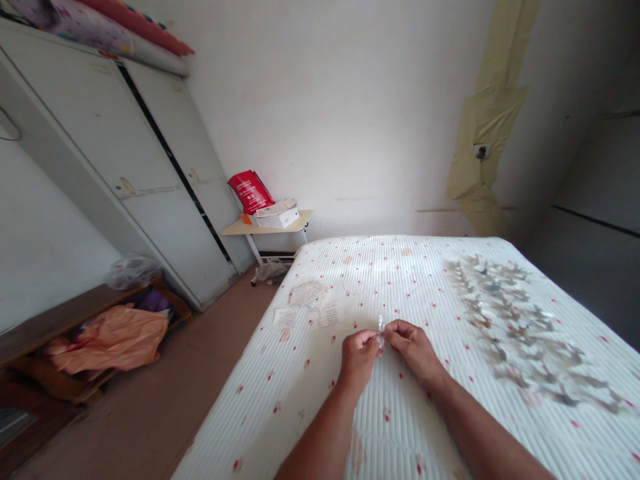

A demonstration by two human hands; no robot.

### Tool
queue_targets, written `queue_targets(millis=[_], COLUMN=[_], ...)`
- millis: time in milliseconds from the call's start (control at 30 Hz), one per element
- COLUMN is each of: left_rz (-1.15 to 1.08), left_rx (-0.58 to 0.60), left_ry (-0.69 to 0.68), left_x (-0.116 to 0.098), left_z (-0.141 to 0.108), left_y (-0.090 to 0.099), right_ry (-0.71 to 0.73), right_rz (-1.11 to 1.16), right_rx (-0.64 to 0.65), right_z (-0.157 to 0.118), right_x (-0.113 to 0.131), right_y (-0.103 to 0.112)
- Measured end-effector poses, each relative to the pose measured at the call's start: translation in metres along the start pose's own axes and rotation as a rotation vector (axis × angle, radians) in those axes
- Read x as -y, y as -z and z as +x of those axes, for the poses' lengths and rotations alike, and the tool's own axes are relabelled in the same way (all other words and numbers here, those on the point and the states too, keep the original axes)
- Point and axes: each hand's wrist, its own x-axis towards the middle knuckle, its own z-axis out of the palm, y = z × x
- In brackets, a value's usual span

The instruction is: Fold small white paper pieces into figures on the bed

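My left hand (358, 353) and my right hand (414, 347) meet over the middle of the bed. Between their fingertips stands a small folded piece of printed paper (381, 323), pinched from both sides. The fingers partly cover it, so its full shape is hidden. To the left, several flat printed paper pieces (329, 316) lie loose on the bedspread. Rows of small folded paper figures (510, 310), blurred and possibly birds, spread across the right side of the bed.
A white quilted bedspread (310, 413) with red dots covers the bed. Behind its far left corner stands a small table (235, 229) with a red bag (251, 192) and a white box (278, 217). Grey cabinets (95, 133) and a low wooden shelf (75, 313) are on the left.
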Motion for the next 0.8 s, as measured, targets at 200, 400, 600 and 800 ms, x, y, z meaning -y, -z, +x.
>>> queue_targets(millis=[200,400,600,800], left_rz=[0.025,-0.014,0.005,-0.04], left_rx=[0.002,0.013,-0.033,-0.034], left_ry=[0.002,0.01,-0.02,-0.012], left_x=[-0.007,-0.011,-0.012,-0.011], left_z=[-0.002,-0.002,-0.002,-0.001], left_y=[0.0,0.002,0.005,0.006], right_ry=[-0.016,-0.007,-0.016,-0.031], right_rz=[-0.004,-0.029,-0.036,-0.039], right_rx=[-0.003,0.059,0.085,0.083], right_z=[0.0,0.001,0.001,0.0], right_x=[0.002,-0.003,-0.008,-0.005], right_y=[0.001,0.003,0.004,0.004])
